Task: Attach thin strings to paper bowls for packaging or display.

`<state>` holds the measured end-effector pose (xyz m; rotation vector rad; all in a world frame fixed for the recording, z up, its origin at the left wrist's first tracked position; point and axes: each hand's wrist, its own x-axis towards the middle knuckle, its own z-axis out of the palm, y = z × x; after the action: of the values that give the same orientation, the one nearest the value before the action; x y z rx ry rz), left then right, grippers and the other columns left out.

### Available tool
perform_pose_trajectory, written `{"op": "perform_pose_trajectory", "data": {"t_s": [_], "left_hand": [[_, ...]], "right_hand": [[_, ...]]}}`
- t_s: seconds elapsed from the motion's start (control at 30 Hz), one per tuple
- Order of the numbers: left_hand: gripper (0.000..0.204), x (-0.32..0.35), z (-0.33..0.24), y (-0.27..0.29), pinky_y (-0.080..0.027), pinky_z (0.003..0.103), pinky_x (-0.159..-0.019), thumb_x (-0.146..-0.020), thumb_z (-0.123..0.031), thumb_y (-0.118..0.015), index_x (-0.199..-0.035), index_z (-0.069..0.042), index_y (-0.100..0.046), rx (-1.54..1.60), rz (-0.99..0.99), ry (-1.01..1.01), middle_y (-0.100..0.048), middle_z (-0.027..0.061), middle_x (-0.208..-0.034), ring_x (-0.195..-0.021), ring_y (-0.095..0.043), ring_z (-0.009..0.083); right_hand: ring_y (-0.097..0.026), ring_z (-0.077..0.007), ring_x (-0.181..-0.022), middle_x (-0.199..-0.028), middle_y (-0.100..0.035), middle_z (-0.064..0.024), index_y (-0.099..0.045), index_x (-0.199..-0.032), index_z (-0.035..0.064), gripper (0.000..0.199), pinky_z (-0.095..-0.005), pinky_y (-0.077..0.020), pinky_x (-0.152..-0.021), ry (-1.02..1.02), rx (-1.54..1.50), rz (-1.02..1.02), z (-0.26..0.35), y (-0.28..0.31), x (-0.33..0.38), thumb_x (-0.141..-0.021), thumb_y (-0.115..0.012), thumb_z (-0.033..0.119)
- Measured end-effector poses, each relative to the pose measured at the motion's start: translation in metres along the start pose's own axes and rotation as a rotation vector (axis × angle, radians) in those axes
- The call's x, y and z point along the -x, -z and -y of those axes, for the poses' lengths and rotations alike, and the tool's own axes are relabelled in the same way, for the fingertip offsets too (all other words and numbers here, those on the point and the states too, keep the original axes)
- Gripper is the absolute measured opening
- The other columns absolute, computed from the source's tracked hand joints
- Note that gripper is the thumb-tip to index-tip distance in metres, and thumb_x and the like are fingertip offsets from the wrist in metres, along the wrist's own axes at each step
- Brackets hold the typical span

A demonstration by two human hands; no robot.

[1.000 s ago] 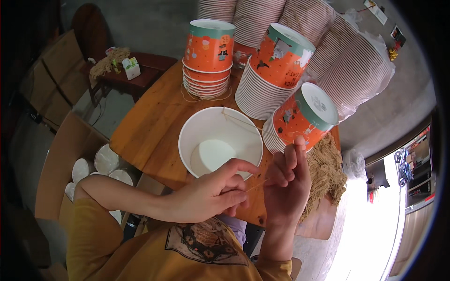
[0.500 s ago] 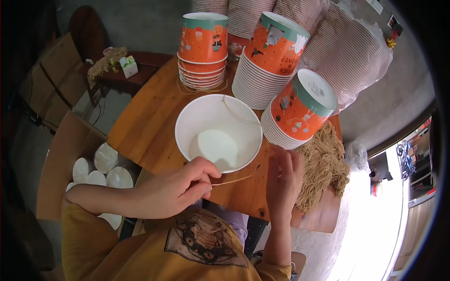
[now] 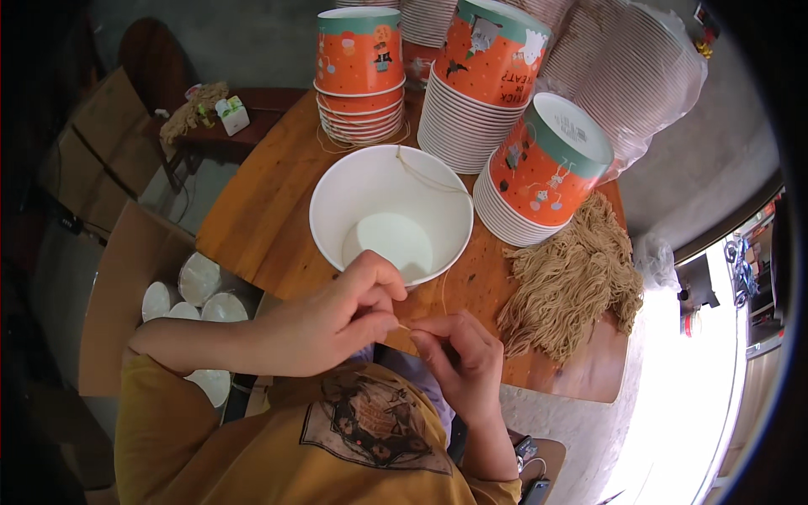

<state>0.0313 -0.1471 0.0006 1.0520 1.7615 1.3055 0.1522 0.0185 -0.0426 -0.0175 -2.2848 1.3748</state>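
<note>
Head view looks straight down on my two hands, drawn together at the near edge of the round wooden table (image 3: pixel 252 227). My left hand (image 3: pixel 337 324) and right hand (image 3: pixel 461 358) meet fingertip to fingertip, both pinched on a thin tan length of twine (image 3: pixel 402 326); I can only make out a short bit of it between the fingers. Just beyond my left hand sits the white paper bucket with a wide round mouth (image 3: pixel 391 215), and a fine strand crosses its far rim. I judge the twine to be light, limp and a little rough, so it should grip well but slip if held loosely; pinching close to its end seems best. The bucket looks light and thin-walled, easy to dent, so I would take it by the rolled rim. To the right of my right hand lies a loose heap of tan twine pieces (image 3: pixel 572 282). Beyond the bucket stand stacks of orange printed paper buckets (image 3: pixel 505 93).
</note>
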Motion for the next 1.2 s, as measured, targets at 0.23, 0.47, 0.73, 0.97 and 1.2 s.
{"op": "perform_pose_trajectory", "data": {"t_s": [0.23,0.47,0.73,0.97,1.2], "left_hand": [[0.021,-0.010,0.010,0.026,-0.040,0.036,-0.076,-0.079,-0.003,-0.063,-0.099,-0.009,-0.058,-0.947,-0.264,-0.489,-0.054,0.0053,-0.094,-0.090,-0.053,0.0264],[0.027,-0.020,0.020,0.020,-0.041,0.036,-0.075,-0.081,-0.003,-0.063,-0.107,-0.010,-0.060,-0.870,-0.226,-0.420,-0.058,0.0053,-0.089,-0.084,-0.057,0.0247],[0.032,-0.026,0.016,0.012,-0.044,0.036,-0.075,-0.080,-0.002,-0.063,-0.111,-0.009,-0.058,-0.793,-0.233,-0.371,-0.059,0.0053,-0.088,-0.083,-0.058,0.0245],[0.036,-0.026,0.011,0.011,-0.045,0.037,-0.078,-0.082,-0.003,-0.062,-0.117,-0.009,-0.056,-0.776,-0.197,-0.328,-0.059,0.0066,-0.090,-0.085,-0.059,0.0243],[0.020,-0.048,0.002,0.038,-0.047,0.037,-0.077,-0.093,-0.017,-0.052,-0.105,-0.004,-0.061,-0.545,0.092,-0.150,-0.064,0.0109,-0.099,-0.089,-0.061,0.0285]], "right_hand": [[-0.040,-0.0033,-0.049,-0.060,-0.051,0.0022,-0.059,-0.081,0.0048,0.013,-0.0197,-0.0335,-0.046,-0.039,0.011,-0.264,-0.021,-0.029,0.008,-0.079,-0.069,-0.002],[-0.038,-0.0097,-0.044,-0.054,-0.043,0.0003,-0.057,-0.079,0.0080,0.020,-0.0239,-0.0330,-0.044,0.155,0.245,-0.392,-0.023,-0.043,-0.001,-0.073,-0.072,-0.003],[-0.054,-0.0220,-0.049,-0.060,-0.052,-0.0046,-0.055,-0.082,0.0086,0.022,-0.0329,-0.0426,-0.046,0.221,0.392,-0.438,-0.029,-0.044,-0.004,-0.072,-0.073,0.001],[-0.048,-0.0184,-0.044,-0.058,-0.053,-0.0033,-0.055,-0.081,0.0082,0.022,-0.0301,-0.0386,-0.044,0.267,0.391,-0.482,-0.038,-0.049,-0.013,-0.073,-0.074,-0.001],[-0.048,-0.0176,-0.045,-0.061,-0.055,-0.0033,-0.056,-0.083,0.0081,0.021,-0.0295,-0.0394,-0.045,0.249,0.403,-0.451,-0.035,-0.048,-0.018,-0.075,-0.075,0.002]]}}
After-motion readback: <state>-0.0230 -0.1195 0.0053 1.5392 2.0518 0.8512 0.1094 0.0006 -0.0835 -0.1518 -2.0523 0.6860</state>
